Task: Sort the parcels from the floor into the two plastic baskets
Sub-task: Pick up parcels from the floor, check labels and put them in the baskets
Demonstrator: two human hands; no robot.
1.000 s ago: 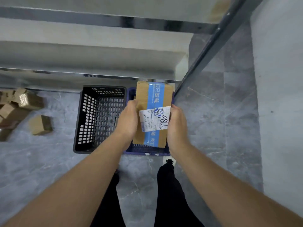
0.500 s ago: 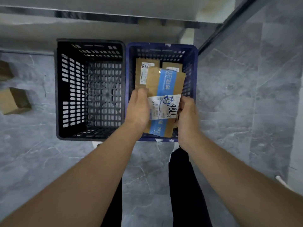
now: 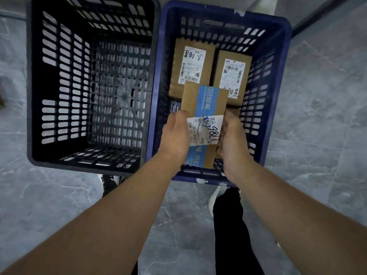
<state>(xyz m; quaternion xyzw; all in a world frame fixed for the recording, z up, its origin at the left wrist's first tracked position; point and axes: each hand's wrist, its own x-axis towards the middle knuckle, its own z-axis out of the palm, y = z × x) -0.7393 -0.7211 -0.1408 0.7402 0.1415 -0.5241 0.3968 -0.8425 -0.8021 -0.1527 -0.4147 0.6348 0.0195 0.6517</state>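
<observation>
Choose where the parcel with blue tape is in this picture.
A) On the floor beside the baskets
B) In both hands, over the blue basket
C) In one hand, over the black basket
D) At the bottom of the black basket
B: the left hand and the right hand both grip the parcel with blue tape above the blue basket; the black basket holds no parcel.

Black basket (image 3: pixel 35 96), blue basket (image 3: pixel 278 96)

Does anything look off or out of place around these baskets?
Nothing stands out: two labelled parcels lie in the blue basket, the black basket holds none, left hand and right hand grip a blue-taped parcel over the blue one.
</observation>
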